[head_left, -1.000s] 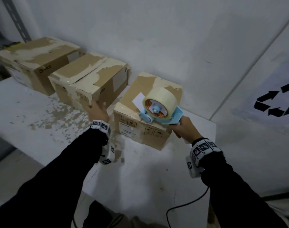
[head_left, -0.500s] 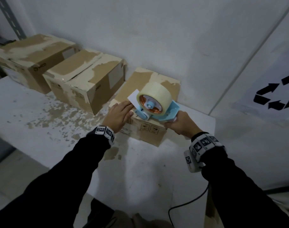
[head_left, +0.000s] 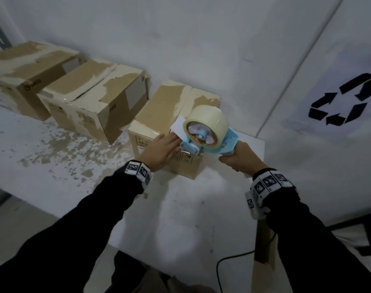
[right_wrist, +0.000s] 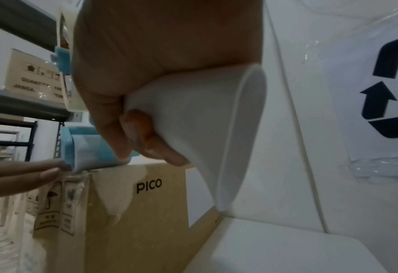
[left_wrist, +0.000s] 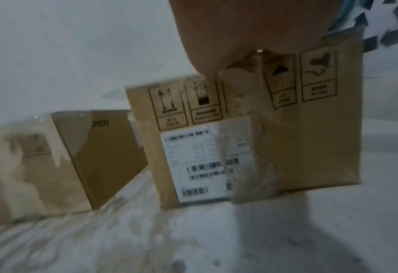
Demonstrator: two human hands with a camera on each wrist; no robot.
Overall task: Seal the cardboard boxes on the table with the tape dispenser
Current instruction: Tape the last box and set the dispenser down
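A blue tape dispenser (head_left: 210,142) with a clear tape roll (head_left: 206,125) sits at the front top edge of the nearest cardboard box (head_left: 159,111). My right hand (head_left: 236,158) grips its white handle (right_wrist: 205,120). Beside the dispenser's nose, my left hand (head_left: 163,148) lies flat with straight fingers (right_wrist: 29,175) on the box's front top edge. The left wrist view shows that box's front face (left_wrist: 310,138) with handling symbols and a shipping label (left_wrist: 200,166). Two more boxes, a middle one (head_left: 95,102) and a far one (head_left: 26,70), stand to the left.
All boxes stand on a white table (head_left: 180,208) with worn paint, against a white wall. A recycling sign (head_left: 347,100) hangs on the wall at right. A dark cable (head_left: 226,259) hangs below the table's front edge. Metal shelving (right_wrist: 18,110) stands farther left.
My left hand left the gap beside the middle box and now lies on the near box's front edge. The dispenser came down and forward to that edge.
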